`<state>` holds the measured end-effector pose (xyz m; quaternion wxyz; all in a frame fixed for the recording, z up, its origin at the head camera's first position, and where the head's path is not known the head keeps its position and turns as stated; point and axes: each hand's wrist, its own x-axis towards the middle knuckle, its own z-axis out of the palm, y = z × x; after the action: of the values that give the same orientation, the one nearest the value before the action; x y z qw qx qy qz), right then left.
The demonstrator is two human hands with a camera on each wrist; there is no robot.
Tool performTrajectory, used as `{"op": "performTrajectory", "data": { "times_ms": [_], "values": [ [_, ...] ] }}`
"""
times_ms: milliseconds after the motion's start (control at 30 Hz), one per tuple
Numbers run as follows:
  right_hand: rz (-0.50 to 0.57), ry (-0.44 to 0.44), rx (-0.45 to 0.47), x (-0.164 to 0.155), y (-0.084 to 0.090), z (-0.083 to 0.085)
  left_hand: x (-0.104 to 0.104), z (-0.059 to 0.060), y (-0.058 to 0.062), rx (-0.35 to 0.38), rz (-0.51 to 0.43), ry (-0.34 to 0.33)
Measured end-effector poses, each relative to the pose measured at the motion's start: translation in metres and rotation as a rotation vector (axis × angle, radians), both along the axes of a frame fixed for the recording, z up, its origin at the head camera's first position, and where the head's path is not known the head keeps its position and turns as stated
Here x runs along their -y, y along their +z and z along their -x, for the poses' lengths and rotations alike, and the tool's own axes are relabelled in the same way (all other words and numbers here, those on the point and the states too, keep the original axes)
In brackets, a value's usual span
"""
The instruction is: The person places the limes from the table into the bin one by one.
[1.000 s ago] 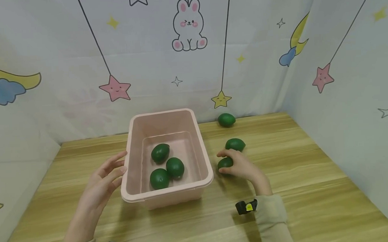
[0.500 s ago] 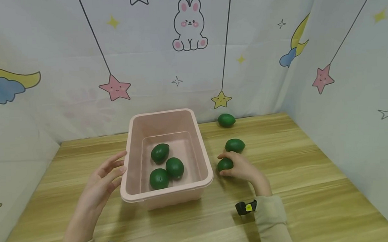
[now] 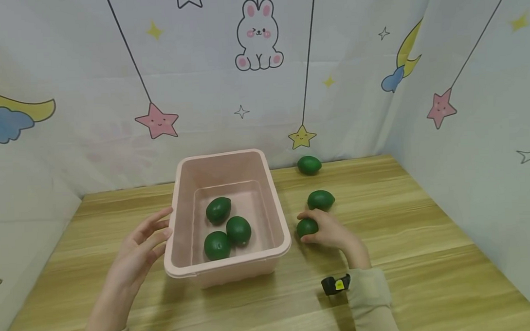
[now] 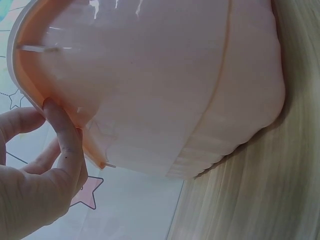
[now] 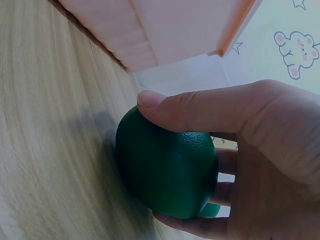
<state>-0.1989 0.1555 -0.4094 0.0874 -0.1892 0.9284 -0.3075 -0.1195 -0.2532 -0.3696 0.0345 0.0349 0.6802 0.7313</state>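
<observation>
1. left hand [image 3: 138, 250] is on the left side of the pink bin [image 3: 179, 264], fingers pretty much straight, tips touching the rim. not holding anything.
2. the bin sits mid table [image 3: 426, 257] with three green avocados [image 3: 226, 227] inside, bunched together.
3. right hand [image 3: 333, 231] is just right of the bin, thumb and fingers curled round a green avocado [image 5: 167, 172] that's resting on the table.
4. a second loose avocado [image 3: 320, 199] lies just behind that hand, a third [image 3: 309, 164] further back by the wall.

left hand [image 3: 138, 250] fingers extended, right hand [image 3: 333, 230] fingers and thumb curled
</observation>
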Motion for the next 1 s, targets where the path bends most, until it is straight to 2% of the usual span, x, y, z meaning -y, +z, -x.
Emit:
{"op": "performTrajectory", "data": {
  "times_ms": [633,1000],
  "values": [
    [-0.003,0.006,0.004,0.0003,0.002,-0.0022,0.0002,-0.0009,-0.0028,0.011,-0.002,0.019],
    [0.009,-0.008,0.013,0.0,-0.0003,0.0,0.0,-0.0005,0.0001,0.005,0.003,0.003]
  ]
}}
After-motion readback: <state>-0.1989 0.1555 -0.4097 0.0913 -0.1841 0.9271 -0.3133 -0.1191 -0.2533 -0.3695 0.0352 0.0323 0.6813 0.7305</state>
